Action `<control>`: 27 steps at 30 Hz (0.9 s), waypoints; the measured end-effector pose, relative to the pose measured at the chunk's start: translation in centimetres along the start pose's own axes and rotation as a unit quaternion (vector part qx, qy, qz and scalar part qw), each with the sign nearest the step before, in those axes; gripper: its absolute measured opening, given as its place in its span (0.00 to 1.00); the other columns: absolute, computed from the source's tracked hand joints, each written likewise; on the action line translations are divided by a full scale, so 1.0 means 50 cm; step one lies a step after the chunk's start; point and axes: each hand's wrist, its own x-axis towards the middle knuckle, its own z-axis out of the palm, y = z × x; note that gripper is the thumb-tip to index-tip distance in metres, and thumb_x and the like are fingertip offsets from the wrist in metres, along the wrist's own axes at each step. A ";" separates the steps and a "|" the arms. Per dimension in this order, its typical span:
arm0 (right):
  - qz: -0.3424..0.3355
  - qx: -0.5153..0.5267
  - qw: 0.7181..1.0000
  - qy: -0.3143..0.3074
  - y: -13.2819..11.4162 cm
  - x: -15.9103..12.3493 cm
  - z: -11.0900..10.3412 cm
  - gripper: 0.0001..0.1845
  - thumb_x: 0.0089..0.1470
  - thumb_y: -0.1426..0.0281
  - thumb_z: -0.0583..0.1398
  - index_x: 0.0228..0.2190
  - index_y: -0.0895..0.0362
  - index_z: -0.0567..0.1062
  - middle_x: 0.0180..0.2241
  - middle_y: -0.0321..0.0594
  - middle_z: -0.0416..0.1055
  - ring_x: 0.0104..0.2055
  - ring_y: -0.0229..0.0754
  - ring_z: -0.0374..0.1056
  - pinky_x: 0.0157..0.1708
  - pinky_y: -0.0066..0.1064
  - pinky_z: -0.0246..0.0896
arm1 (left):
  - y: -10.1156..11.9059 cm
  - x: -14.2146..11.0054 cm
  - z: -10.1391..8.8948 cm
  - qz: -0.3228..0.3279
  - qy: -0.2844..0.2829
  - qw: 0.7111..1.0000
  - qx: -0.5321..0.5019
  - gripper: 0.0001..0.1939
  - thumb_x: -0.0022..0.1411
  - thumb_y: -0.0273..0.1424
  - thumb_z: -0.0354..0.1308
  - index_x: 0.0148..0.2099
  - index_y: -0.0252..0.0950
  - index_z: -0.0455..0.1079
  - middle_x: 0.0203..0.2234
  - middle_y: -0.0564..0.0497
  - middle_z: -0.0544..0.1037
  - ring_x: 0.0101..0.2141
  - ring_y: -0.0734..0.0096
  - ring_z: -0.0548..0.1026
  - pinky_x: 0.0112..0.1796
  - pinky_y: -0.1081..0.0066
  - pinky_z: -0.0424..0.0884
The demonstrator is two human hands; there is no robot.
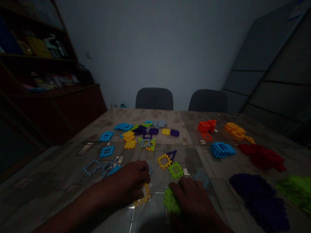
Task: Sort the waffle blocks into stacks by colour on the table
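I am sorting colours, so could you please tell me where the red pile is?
The red pile lies on the table's right side, between the blue pile and the green pile.

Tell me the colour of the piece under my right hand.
Lime green piece, seen in the head view.

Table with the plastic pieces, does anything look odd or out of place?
Nothing looks broken or spilled. Loose pieces lie mixed on the table at left, colour-sorted piles at right. A lone blue piece sits apart by the right hand.
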 end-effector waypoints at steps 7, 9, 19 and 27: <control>-0.052 0.043 0.996 -0.065 0.022 0.018 -0.028 0.31 0.43 0.78 0.59 0.52 0.52 0.70 0.48 0.45 0.70 0.48 0.50 0.65 0.42 0.39 0.57 | -0.046 0.005 0.013 0.015 0.043 0.997 -0.062 0.10 0.63 0.29 0.57 0.47 0.41 0.72 0.43 0.48 0.75 0.44 0.61 0.73 0.46 0.64 0.69; -0.065 0.052 0.993 -0.079 0.030 0.022 -0.024 0.32 0.43 0.79 0.58 0.52 0.51 0.70 0.50 0.44 0.70 0.49 0.50 0.66 0.44 0.39 0.58 | -0.060 0.011 0.009 0.007 0.067 0.995 -0.072 0.11 0.65 0.32 0.55 0.50 0.42 0.71 0.44 0.47 0.76 0.44 0.61 0.74 0.47 0.63 0.69; -0.016 0.115 0.989 -0.089 0.028 0.027 -0.050 0.36 0.46 0.68 0.65 0.57 0.53 0.65 0.54 0.48 0.70 0.53 0.54 0.65 0.52 0.44 0.57 | -0.119 0.087 -0.018 -0.002 0.188 0.982 0.027 0.24 0.62 0.29 0.56 0.61 0.38 0.62 0.61 0.42 0.67 0.60 0.54 0.64 0.60 0.54 0.58; -0.036 0.105 0.992 -0.062 0.014 0.015 -0.019 0.51 0.35 0.69 0.70 0.61 0.58 0.60 0.54 0.51 0.68 0.53 0.57 0.64 0.52 0.45 0.58 | -0.145 0.147 -0.029 -0.028 0.144 0.988 0.053 0.33 0.55 0.27 0.63 0.62 0.35 0.62 0.59 0.38 0.69 0.58 0.48 0.65 0.59 0.52 0.58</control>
